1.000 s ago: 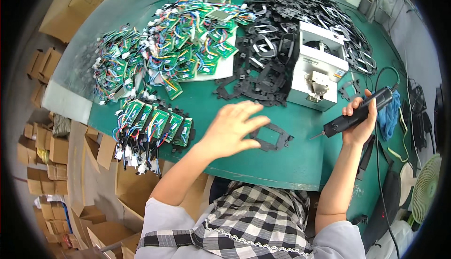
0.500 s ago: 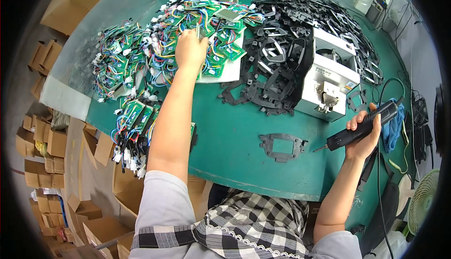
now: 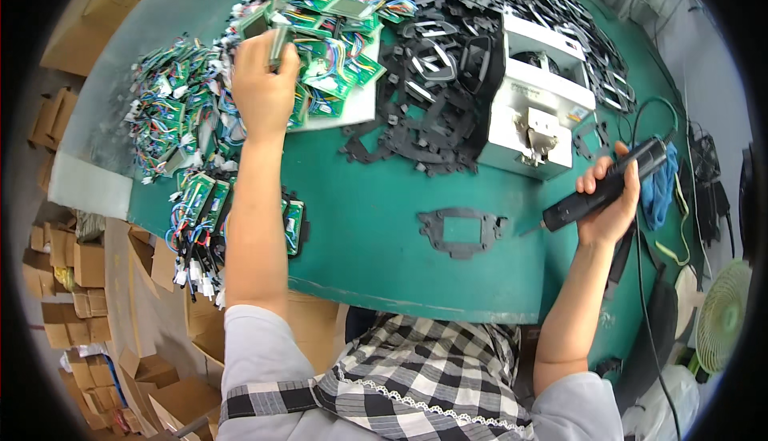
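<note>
My left hand is closed over the heap of wired circuit boards at the far left, with a green circuit board pinched on edge between thumb and fingers. My right hand is wrapped round a black electric screwdriver, its thin bit pointing left and down. Left of that bit, a flat black plastic frame with a rectangular opening lies on the green table, touched by neither hand. Beside my left forearm sits another green board in a black frame, partly hidden by the arm.
A white and silver screw feeder stands right of centre. Piles of black plastic frames lie behind and left of it. More wired boards rest at the left edge. The screwdriver's cable hangs at right, near a blue cloth and a fan.
My left hand has shifted left across the heap, and the board in its fingers now shows more clearly. My right hand still holds the screwdriver. The whole view has turned slightly.
</note>
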